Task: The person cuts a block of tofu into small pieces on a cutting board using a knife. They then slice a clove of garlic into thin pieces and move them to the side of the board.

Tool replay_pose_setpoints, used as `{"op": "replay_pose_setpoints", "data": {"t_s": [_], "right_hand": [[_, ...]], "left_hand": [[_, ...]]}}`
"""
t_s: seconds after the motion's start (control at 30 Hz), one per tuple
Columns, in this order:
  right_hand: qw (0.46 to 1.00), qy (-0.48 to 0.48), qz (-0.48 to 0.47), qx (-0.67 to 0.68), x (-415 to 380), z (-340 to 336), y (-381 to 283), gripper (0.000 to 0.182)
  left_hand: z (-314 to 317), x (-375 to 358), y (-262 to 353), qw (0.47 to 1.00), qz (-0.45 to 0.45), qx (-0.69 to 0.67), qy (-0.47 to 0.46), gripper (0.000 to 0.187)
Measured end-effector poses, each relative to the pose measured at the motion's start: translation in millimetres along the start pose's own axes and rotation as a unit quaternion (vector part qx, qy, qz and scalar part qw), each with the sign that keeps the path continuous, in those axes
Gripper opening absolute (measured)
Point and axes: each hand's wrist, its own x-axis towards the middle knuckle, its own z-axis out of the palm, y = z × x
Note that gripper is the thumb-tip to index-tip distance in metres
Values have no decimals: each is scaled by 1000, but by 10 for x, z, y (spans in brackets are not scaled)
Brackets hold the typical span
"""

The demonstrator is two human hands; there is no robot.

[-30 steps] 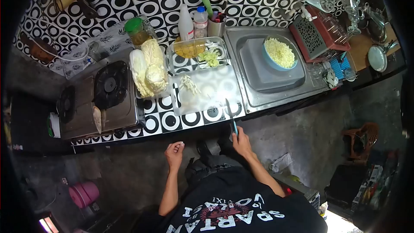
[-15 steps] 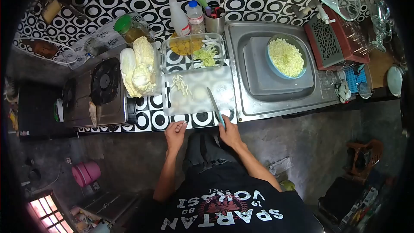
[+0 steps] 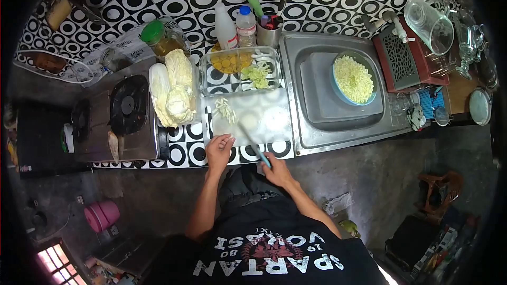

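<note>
My right hand (image 3: 277, 170) is wrapped round the light-blue handle of a knife (image 3: 255, 148), whose blade points up and left over the near part of a translucent cutting board (image 3: 266, 113). At the board's near left edge is my left hand (image 3: 218, 150), its fingers curled and pinched together; whatever lies between the fingertips is too small to make out. Small pale strips (image 3: 225, 110) lie in a loose pile on the board, just beyond my left hand. Behind the board stands a clear divided container (image 3: 222, 91) with orange-yellow slices, chopped light-green leaves (image 3: 256, 75) and white pieces.
Whole napa cabbages (image 3: 177, 92) lie left of the board, beside a gas stove (image 3: 127, 140). On the right, a bowl of chopped pale vegetable (image 3: 354, 79) rests on a grey tub in the steel sink (image 3: 309, 145). Bottles (image 3: 246, 29) and a utensil cup (image 3: 269, 36) stand behind.
Both hands show nearer the board. The knife blade has swung left and lower, towards my left hand. The whole view has shifted slightly.
</note>
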Motion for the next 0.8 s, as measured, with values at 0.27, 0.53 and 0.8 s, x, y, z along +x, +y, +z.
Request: {"op": "replay_pose_setpoints", "data": {"t_s": [0.27, 0.53, 0.8], "right_hand": [[985, 160, 45, -34, -116, 70, 236, 34], [967, 236, 48, -82, -47, -53, 101, 50], [972, 185, -35, -143, 116, -140, 196, 62]], "left_hand": [[93, 262, -141, 998, 11, -3, -61, 17], [790, 652, -122, 968, 180, 38, -169, 11], [912, 649, -288, 953, 236, 81, -172, 8]]}}
